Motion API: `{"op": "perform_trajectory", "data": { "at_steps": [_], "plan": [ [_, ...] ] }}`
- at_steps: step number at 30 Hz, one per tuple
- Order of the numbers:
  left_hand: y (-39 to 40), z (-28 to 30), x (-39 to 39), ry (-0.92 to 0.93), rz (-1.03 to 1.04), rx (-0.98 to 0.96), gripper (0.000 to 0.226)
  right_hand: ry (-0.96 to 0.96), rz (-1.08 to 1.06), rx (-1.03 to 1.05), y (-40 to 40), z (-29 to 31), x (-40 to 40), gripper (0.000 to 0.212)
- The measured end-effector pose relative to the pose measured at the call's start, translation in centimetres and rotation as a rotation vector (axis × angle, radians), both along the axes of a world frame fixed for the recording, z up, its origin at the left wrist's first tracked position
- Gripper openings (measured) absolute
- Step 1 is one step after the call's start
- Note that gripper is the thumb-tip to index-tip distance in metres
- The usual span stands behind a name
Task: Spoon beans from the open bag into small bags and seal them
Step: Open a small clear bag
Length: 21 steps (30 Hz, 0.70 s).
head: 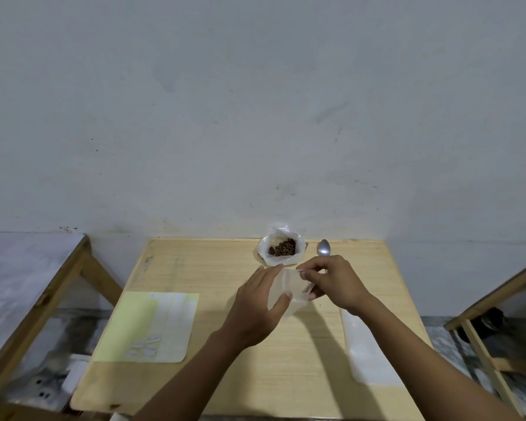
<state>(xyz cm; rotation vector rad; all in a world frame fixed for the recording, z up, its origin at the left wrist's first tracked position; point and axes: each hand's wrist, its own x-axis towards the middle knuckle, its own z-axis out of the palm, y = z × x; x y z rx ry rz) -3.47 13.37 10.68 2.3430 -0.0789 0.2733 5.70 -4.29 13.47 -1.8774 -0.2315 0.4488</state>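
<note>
Clear small bag (287, 294) pinched between my left hand (257, 311) and right hand (334, 284), mouth facing far toward open bean bag (281, 249); spoon (324, 248) nearer right.

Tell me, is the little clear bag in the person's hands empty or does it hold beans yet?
Empty, as far as shows: the small bag looks clear throughout, and the brown beans all lie in the open bag behind.

A pale scuffed wall (255, 101) stands behind the light wooden worktop (213, 268), with a wooden-framed stand (43, 296) on each side and speckled floor (438, 332) below.
</note>
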Motion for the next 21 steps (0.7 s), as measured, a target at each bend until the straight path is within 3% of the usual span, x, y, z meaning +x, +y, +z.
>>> {"op": "perform_trajectory", "data": {
  "at_steps": [4, 11, 21],
  "plan": [
    [1.1, -0.7, -0.5, -0.069, -0.012, 0.156, 0.094, 0.119, -0.010, 0.101, 1.2, 0.3, 0.0, 0.009],
    [3.7, -1.9, -3.2, -0.026, 0.185, 0.166, 0.063, 0.290, 0.076, 0.145, 4.3, -0.6, -0.1, 0.010],
    [10.8, -3.4, -9.8, 0.062, 0.346, 0.111, 0.063, 0.428, 0.308, 0.106, 12.4, -3.2, -3.1, 0.011]
  ]
}}
